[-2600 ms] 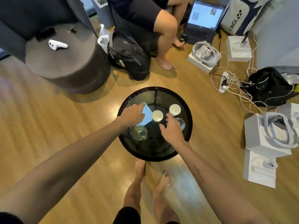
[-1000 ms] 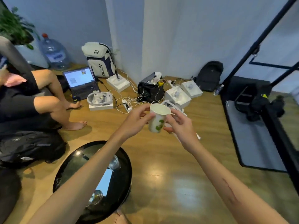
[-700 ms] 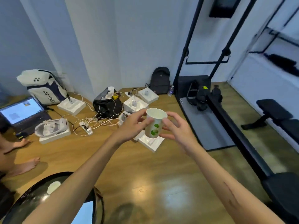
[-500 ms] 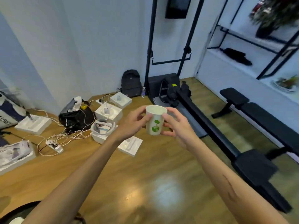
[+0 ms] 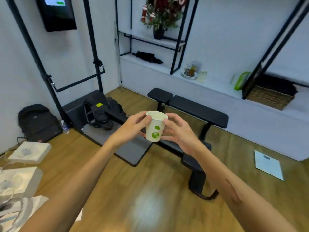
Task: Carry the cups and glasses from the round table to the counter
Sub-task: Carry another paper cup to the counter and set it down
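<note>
A white paper cup [image 5: 155, 127] with a green leaf print is held upright at chest height in the middle of the head view. My left hand [image 5: 132, 127] grips its left side with thumb and fingers curled round it. My right hand [image 5: 178, 131] holds the right side the same way. The white counter [image 5: 209, 91] runs along the right wall, beyond a black bench. The round table is out of view.
A black weight bench [image 5: 192, 106] and its floor rail stand between me and the counter. On the counter sit a plate with a jar [image 5: 190, 72], a green packet [image 5: 240, 80] and a wicker basket [image 5: 270, 96]. White boxes [image 5: 30, 153] and a backpack [image 5: 38, 123] lie at the left.
I lifted the paper cup off the round table with both hands. The view has swung right, from the table and seated person to the bench and counter.
</note>
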